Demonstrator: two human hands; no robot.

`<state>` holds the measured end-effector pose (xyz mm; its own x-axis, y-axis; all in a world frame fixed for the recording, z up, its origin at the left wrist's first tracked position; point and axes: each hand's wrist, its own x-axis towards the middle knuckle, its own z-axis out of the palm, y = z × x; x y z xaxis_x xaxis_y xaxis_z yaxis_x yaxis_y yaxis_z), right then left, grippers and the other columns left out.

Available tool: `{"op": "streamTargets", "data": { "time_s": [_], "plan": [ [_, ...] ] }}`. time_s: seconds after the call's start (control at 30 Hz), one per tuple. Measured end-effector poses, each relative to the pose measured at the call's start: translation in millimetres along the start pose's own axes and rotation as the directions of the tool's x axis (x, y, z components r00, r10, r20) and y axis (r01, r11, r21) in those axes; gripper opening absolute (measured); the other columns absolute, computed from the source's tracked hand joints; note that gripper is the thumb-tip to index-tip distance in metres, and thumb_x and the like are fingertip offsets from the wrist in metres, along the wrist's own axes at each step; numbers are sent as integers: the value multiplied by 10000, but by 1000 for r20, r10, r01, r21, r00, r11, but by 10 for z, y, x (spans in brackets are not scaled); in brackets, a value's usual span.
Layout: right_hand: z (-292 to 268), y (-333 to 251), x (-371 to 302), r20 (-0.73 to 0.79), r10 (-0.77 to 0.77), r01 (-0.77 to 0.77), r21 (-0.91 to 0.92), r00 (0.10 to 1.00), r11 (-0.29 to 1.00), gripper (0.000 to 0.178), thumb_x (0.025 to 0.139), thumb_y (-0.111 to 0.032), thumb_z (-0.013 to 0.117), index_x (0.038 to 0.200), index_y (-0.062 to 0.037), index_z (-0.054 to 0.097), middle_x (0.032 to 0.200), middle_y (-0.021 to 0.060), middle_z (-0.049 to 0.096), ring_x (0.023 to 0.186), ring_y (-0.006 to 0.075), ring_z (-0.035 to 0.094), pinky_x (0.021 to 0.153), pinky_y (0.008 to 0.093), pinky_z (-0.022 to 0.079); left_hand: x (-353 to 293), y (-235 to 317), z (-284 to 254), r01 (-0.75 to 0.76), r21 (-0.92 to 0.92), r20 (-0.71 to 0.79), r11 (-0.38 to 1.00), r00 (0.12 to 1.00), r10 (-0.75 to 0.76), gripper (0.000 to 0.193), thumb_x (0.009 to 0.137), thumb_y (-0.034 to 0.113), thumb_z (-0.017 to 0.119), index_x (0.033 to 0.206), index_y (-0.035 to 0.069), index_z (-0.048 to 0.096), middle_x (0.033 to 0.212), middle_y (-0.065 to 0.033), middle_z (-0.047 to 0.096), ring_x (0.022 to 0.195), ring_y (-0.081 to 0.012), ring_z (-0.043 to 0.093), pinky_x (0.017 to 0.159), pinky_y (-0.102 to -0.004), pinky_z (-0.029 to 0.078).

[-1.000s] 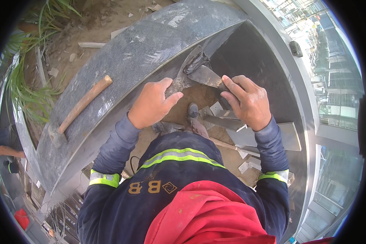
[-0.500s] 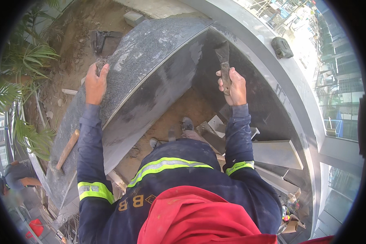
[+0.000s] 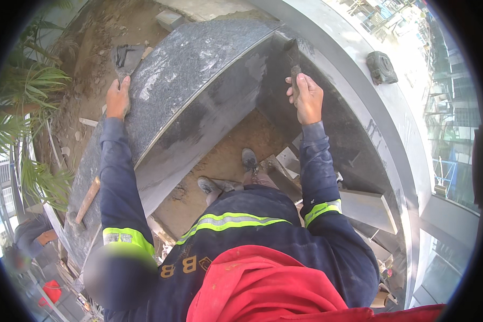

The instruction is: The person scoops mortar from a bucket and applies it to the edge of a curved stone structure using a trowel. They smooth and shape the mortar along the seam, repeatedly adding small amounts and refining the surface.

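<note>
My right hand (image 3: 308,99) is closed around the handle of a putty knife (image 3: 292,53), its dark blade pointing away toward the inner corner of a stone-clad enclosure. Beside the outer edge of the wide grey stone slab (image 3: 198,51) is my left hand (image 3: 118,99), with thumb and fingers curled. A flat grey piece with something black on it (image 3: 127,56) lies just beyond those fingertips. Whether the left hand grips it, I cannot tell. On the slab near my left forearm rests a hammer with a wooden handle (image 3: 88,199).
Loose stone panels (image 3: 367,209) lean inside the enclosure at right. A dark boxy object (image 3: 381,68) sits on the pale curved ledge (image 3: 354,45). Palm leaves (image 3: 35,88) and soil border the left side. Another person (image 3: 35,231) is at the lower left.
Both hands have moved farther away from me, the left one also leftward. The putty knife has gone farther toward the inner corner. My feet show more fully.
</note>
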<state>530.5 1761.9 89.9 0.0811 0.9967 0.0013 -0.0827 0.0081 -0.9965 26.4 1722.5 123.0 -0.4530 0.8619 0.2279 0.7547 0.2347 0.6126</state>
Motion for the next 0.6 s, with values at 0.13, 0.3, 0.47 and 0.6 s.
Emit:
{"op": "streamTargets", "data": {
  "time_s": [0.13,0.3,0.47,0.6],
  "plan": [
    [200,90,238,-5,-133,133,-57,991,990,382,1047,-267,585,1286,21,660,964,80,718,659,86,592,528,239,457,44,-74,30,-26,-2,-52,1000,998,26,520,1002,431,610,842,-54,508,762,-212,486,731,-283,424,724,-413,421],
    [330,423,448,2,-183,183,-9,983,983,410,1052,-290,573,1338,-5,645,928,57,706,638,67,543,544,234,442,69,-154,22,-6,-49,-37,999,999,4,516,997,434,624,826,-40,513,748,-149,470,732,-219,412,708,-376,411],
    [196,615,605,71,-252,262,-220,965,940,497,1068,-380,526,1402,-19,598,1099,74,720,763,90,596,665,256,508,31,-170,18,53,-132,-42,990,997,-59,497,999,423,633,806,-20,516,744,-63,452,744,-161,397,700,-335,392],
    [140,598,663,91,-318,330,-326,944,886,428,1052,-298,539,1373,-29,626,904,59,702,691,115,593,682,280,497,-4,-81,21,78,-141,-57,987,995,-87,483,1001,413,635,802,-11,514,747,-34,444,749,-147,398,700,-324,386]
  ]
}}
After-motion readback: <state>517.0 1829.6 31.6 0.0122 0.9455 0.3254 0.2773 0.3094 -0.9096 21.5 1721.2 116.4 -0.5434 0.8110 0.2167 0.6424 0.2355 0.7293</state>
